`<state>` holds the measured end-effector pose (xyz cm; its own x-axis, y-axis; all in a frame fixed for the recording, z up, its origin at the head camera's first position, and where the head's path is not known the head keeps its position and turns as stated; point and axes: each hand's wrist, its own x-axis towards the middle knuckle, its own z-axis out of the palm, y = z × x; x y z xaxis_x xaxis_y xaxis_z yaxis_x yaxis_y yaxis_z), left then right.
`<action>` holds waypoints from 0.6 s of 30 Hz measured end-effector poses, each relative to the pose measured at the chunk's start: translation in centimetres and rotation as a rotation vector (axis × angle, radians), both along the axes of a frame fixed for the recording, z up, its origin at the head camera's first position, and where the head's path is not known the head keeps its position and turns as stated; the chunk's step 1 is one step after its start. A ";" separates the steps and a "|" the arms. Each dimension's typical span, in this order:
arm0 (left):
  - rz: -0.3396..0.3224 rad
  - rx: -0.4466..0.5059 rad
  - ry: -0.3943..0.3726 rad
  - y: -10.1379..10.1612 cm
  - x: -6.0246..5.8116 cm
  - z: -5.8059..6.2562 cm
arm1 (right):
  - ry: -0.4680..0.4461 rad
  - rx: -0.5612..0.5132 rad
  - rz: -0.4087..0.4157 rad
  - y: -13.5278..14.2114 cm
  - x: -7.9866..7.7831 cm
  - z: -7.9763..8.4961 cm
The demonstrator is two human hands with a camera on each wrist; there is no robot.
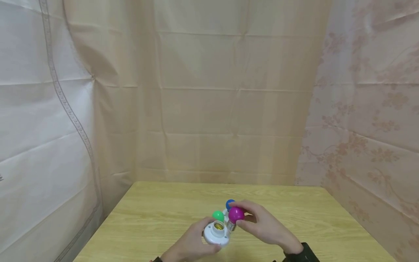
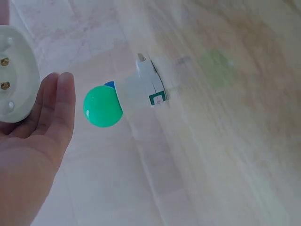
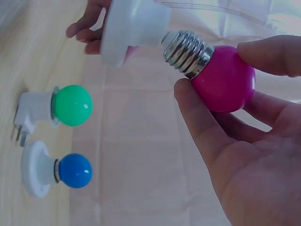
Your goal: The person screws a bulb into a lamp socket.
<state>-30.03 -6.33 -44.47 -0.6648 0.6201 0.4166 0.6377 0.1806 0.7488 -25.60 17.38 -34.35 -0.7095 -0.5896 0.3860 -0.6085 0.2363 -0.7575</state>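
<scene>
In the head view my left hand (image 1: 196, 240) grips a round white lamp holder (image 1: 216, 236) by its base, its brass-lined socket facing up. My right hand (image 1: 265, 223) pinches a magenta light bulb (image 1: 236, 214) by its glass, the screw cap slanting down beside the socket. The right wrist view shows the bulb's silver thread (image 3: 188, 54) close to the rim of the lamp holder (image 3: 136, 26). Two brass contacts show on the holder's underside (image 2: 19, 75) in the left wrist view, with the left fingers along its edge.
Behind the hands, a green bulb (image 3: 73, 105) sits in a white plug-in socket (image 3: 35, 107) with metal prongs. Beside it a blue bulb (image 3: 75, 170) stands in another round white holder (image 3: 35, 168). All rest on the wooden table (image 1: 147, 207), with cloth curtains (image 1: 212, 109) around it.
</scene>
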 end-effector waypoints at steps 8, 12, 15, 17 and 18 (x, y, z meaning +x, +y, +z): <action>-0.044 -0.023 0.010 0.5 0.2 0.0 | 0.044 0.005 -0.030 -0.1 -1.2 -0.9; -0.040 -0.030 -0.004 0.7 0.2 0.0 | 0.053 0.013 -0.050 -0.2 -1.5 -1.1; -0.027 -0.035 0.005 0.8 0.2 0.0 | 0.075 0.010 -0.053 -0.7 -1.0 -0.5; -0.019 -0.041 0.008 0.9 0.2 0.0 | 0.100 0.009 -0.044 -1.1 -0.5 0.0; -0.016 -0.043 0.013 0.9 0.3 0.0 | 0.115 0.009 -0.036 -1.2 -0.3 0.2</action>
